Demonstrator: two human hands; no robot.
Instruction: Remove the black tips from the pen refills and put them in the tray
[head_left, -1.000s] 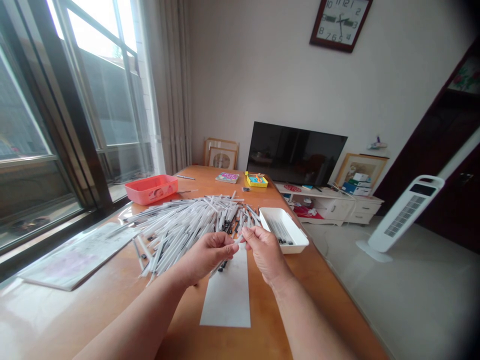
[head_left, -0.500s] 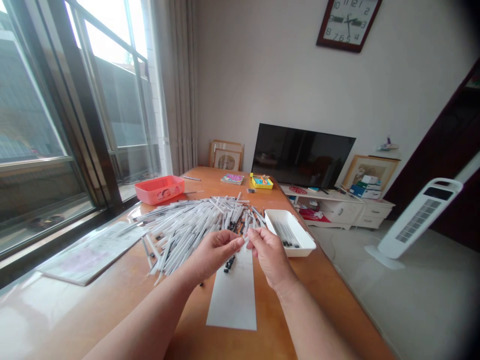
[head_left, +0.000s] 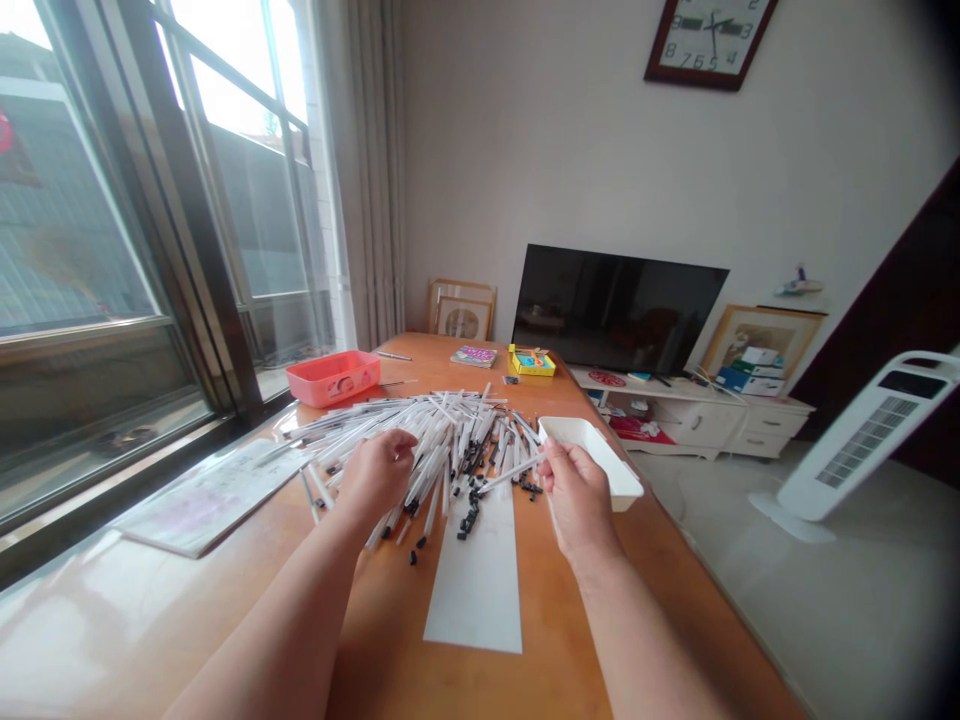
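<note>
My right hand (head_left: 583, 492) is closed, its thumb and fingertips on a thin whitish tube (head_left: 514, 472) that points left over the paper strip. Over the left part of a heap of translucent white tubes (head_left: 442, 425), my left hand (head_left: 377, 472) has its fingers curled in; what they grip, if anything, is hidden. Many tubes in the heap have black ends. Small black caps (head_left: 469, 518) lie on a white paper strip (head_left: 476, 600) between my hands. A white tray (head_left: 628, 488) stands behind my right hand, which hides part of its inside.
A red plastic basket (head_left: 334, 380) stands at the far left of the wooden table (head_left: 390, 640). Farther back lie a booklet (head_left: 474, 356) and a yellow box (head_left: 532, 362). A flat pad (head_left: 202, 500) lies by the window. Right of the table stands a tower fan (head_left: 870, 430).
My hands, close together over the paper strip before, have parted. The left moved left onto the heap; the right shifted right, in front of the tray. The view has turned slightly left.
</note>
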